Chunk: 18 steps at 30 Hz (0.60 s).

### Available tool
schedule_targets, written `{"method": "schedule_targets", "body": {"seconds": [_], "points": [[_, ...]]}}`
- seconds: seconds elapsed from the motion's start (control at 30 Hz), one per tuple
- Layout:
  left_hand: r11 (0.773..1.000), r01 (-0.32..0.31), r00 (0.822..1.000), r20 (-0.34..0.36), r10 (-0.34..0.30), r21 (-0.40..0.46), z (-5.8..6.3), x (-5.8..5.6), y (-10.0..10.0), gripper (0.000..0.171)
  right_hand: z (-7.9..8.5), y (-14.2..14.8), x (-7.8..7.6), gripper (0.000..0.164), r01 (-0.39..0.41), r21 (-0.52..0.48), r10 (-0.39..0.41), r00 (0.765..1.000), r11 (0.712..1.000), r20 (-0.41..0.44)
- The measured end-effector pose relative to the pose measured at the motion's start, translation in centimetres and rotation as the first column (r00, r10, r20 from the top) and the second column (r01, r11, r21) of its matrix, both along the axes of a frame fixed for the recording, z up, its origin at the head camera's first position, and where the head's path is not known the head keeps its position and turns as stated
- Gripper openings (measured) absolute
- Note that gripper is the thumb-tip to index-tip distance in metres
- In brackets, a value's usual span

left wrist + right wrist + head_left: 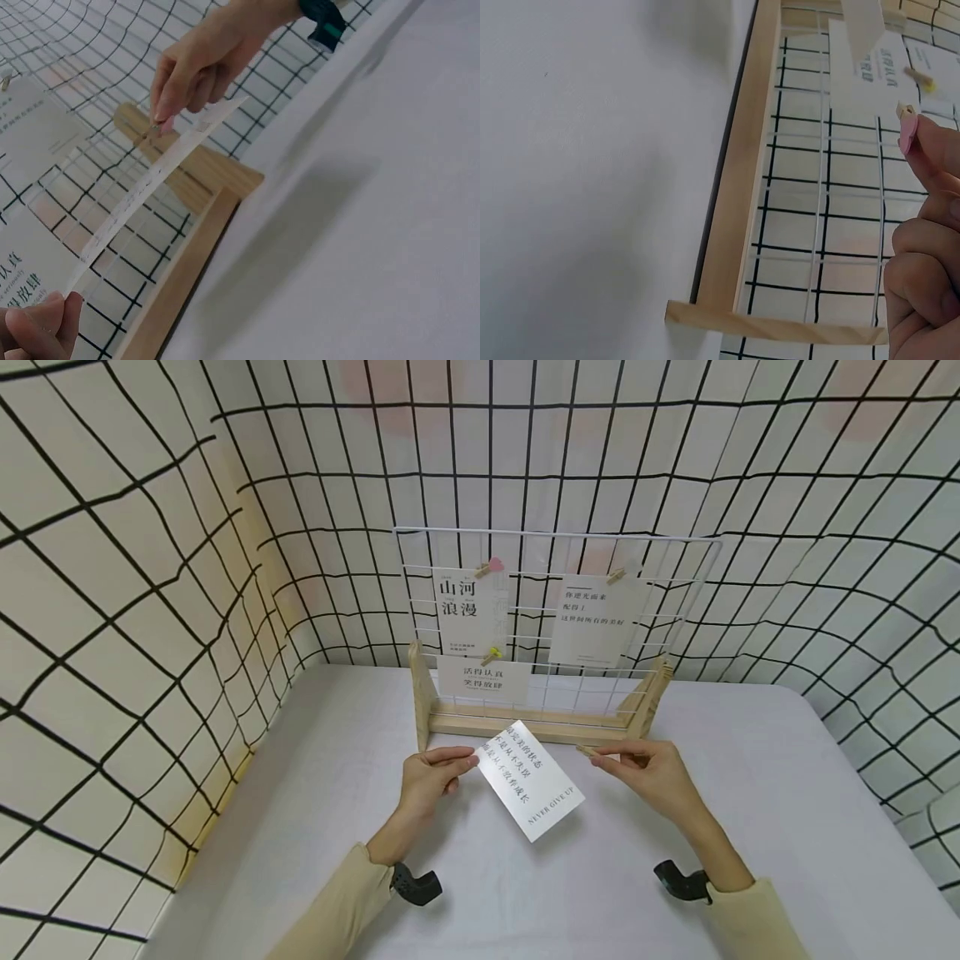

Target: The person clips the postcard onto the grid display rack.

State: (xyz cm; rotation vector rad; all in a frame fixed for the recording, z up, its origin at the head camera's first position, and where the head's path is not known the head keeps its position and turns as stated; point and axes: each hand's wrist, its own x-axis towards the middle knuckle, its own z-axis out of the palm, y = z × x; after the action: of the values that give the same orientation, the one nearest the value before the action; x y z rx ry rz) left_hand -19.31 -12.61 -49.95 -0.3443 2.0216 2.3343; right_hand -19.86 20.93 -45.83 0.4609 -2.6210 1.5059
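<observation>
My left hand (pixel 429 781) pinches a white printed card (pixel 528 781) by its upper left corner. The card is tilted, with its printed face toward the head camera, and its shadow falls on the table in the left wrist view. To the right of the card, my right hand (pixel 651 770) pinches a small wooden clothespin (pixel 587 750) between thumb and fingertips. A pink decoration (pixel 908 133) shows on that clothespin in the right wrist view. Both hands are in front of a white wire grid rack (pixel 581 693) on a wooden stand (pixel 480 725).
On the rack hang a tall card (pixel 468 631), a wide card (pixel 495 683) below it and another card (pixel 588 631) at right, held by wooden clothespins (pixel 617 577). A white cloth (pixel 337 710) covers the table. Black-checked curtains (pixel 315 502) surround it.
</observation>
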Motion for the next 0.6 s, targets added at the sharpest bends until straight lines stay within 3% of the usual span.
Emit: {"method": "schedule_targets", "body": {"seconds": [0.6], "points": [[0.997,0.032,0.999,-0.036,-0.029,0.067,0.6,-0.6,2.6,0.027,-0.4,-1.7,-0.2,0.015,-0.007,-0.032,0.006,1.0,0.999,-0.008]]}}
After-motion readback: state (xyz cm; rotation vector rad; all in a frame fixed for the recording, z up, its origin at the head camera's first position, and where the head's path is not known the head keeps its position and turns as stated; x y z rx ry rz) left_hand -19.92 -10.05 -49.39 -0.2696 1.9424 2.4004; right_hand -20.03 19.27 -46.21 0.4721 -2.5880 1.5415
